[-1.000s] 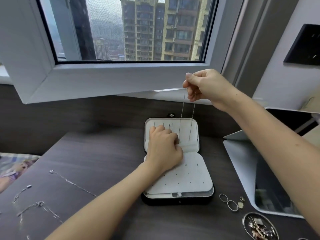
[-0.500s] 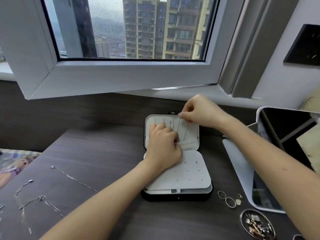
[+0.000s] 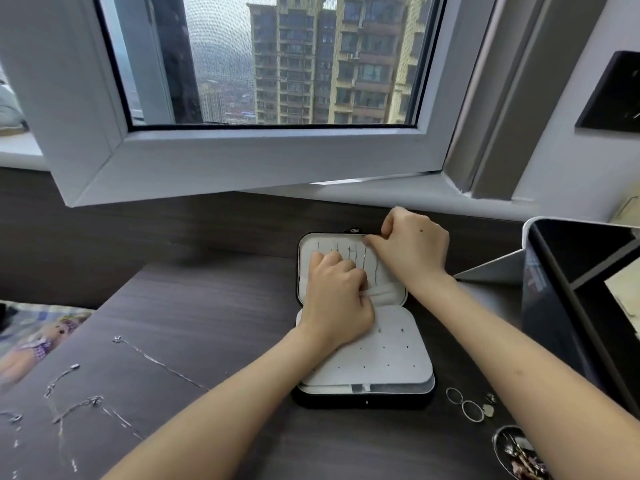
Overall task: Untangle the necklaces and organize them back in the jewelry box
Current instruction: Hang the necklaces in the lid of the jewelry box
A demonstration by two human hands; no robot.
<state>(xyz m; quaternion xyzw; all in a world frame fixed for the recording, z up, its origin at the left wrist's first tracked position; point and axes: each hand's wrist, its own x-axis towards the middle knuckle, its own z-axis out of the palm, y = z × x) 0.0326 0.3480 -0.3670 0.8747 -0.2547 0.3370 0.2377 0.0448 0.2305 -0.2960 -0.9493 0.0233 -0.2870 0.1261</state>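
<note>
The box [image 3: 363,400] lay open on the table [image 3: 214,306], its lid [image 3: 306,247] leaning back toward the wall. The right hand [image 3: 412,252] sat at the lid's top edge, thumb and forefinger closed tight on the upper end of a necklace [image 3: 365,263], apparently to seat it on one of the hooks there. That chain hung down the lining beside a few others already in place. The left hand [image 3: 337,299] was curled, its fingertips pinching the rim of the pocket [image 3: 389,294] at the lid's foot, likely pulling it open so the chain's loose end could drop inside and not snag. More necklaces [image 3: 157,360] lay spread on the table well to the left, not yet stored. Rings [image 3: 471,410] and a dish [image 3: 496,439] sat right of the box.
</note>
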